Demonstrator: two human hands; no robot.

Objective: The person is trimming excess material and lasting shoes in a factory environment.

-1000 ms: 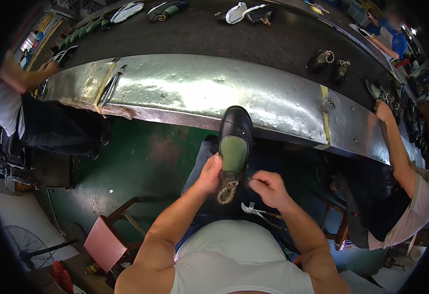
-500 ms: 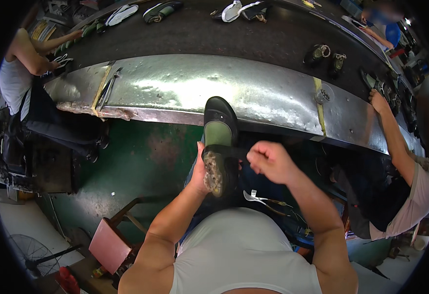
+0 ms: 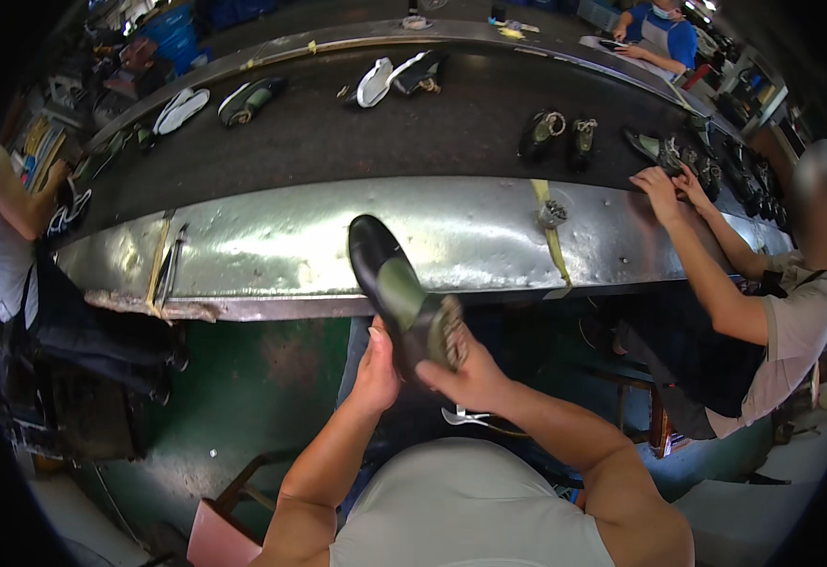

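A black shoe with a green middle panel (image 3: 399,291) is held out in front of my body, its toe pointing up and left. My right hand (image 3: 475,373) grips its heel end from the right, beside a ragged, gathered tan edge. My left hand (image 3: 374,370) lies against the shoe's left side with the thumb raised; its other fingers are partly hidden behind the shoe. Below the right wrist, a pair of metal pincers (image 3: 465,416) lies on my lap, partly covered.
A metal ledge (image 3: 291,246) runs along the dark conveyor belt (image 3: 319,142), which carries several shoes. A clear cup of small metal pieces (image 3: 552,214) stands on the ledge. Co-workers sit at left and right, and another across the belt. A pink stool (image 3: 220,537) is at lower left.
My right hand has come in from beside the shoe and now grips its heel. The shoe has turned, its toe swinging left. The view has shifted, showing more of the belt's far side.
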